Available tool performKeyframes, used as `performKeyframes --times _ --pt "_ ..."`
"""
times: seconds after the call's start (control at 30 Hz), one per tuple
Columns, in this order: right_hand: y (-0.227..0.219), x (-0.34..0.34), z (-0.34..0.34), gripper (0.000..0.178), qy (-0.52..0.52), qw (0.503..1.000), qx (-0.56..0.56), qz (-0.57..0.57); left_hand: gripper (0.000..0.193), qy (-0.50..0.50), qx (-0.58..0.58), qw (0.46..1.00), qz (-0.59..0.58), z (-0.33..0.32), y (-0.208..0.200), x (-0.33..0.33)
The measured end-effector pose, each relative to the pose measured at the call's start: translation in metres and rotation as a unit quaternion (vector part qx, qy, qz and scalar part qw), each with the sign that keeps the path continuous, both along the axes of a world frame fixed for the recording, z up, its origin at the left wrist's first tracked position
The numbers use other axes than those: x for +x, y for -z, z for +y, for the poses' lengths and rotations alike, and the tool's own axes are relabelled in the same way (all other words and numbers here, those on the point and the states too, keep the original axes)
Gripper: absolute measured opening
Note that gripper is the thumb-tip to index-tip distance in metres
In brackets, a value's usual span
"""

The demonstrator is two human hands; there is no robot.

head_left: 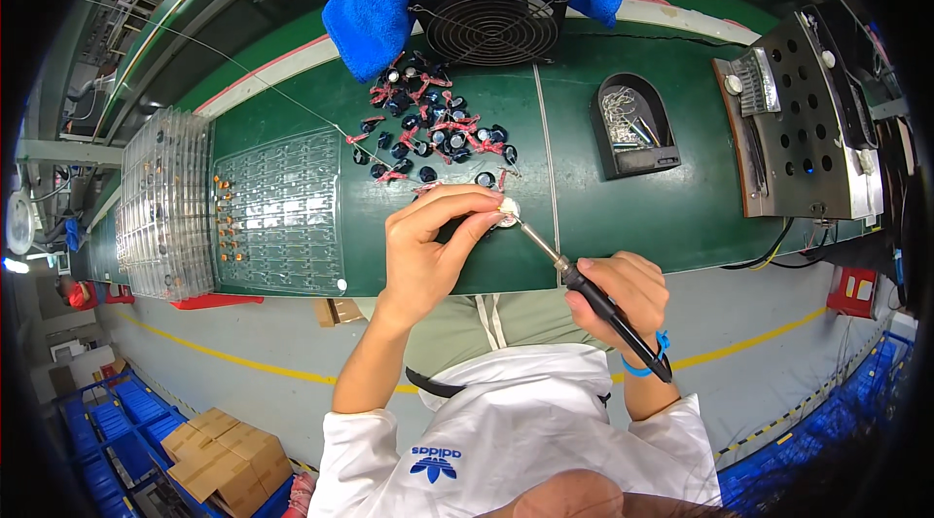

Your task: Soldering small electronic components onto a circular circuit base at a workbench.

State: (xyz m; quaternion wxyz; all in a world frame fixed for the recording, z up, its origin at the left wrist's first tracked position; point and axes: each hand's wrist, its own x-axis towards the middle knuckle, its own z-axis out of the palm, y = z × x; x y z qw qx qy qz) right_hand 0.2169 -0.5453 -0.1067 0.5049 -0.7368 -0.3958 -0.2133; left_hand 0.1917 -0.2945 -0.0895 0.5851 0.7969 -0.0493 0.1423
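My left hand (428,241) reaches over the green bench, thumb and forefinger pinched on a small round whitish part (509,211). My right hand (623,294) is wrapped round the black handle of a soldering iron (599,302). The iron slants up and to the left, and its tip meets or nearly meets the round part; contact is too small to tell. Just beyond my left hand lies a loose heap of small round dark parts (457,141) with red wires. The underside of the held part is hidden by my fingers.
A fan (494,29) under a blue towel (389,7) stands at the back. Right of centre sits a black tray (639,162) holding metal bits, then a perforated metal box (827,182). Transparent trays (292,207) lie left, beside a tall stack (161,216).
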Motion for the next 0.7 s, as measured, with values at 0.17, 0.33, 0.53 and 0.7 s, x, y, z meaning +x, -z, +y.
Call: performKeyframes --times 0.17,0.33,0.53,0.7 --pt "-0.001 0.0 0.001 0.037 -0.003 1.0 -0.003 0.004 0.015 -0.002 0.009 1.0 0.0 0.001 0.001 -0.001" --pt "0.0 -0.001 -0.003 0.036 0.001 1.0 0.012 0.012 0.014 -0.002 0.009 1.0 0.004 -0.001 -0.002 0.0" --pt "-0.001 -0.002 -0.007 0.034 -0.005 0.998 0.025 0.049 0.014 0.01 0.06 0.997 -0.038 0.002 -0.008 0.006" --pt "-0.001 -0.001 -0.006 0.035 -0.018 0.999 0.028 0.04 0.012 0.028 0.081 0.995 -0.049 0.005 -0.014 0.011"
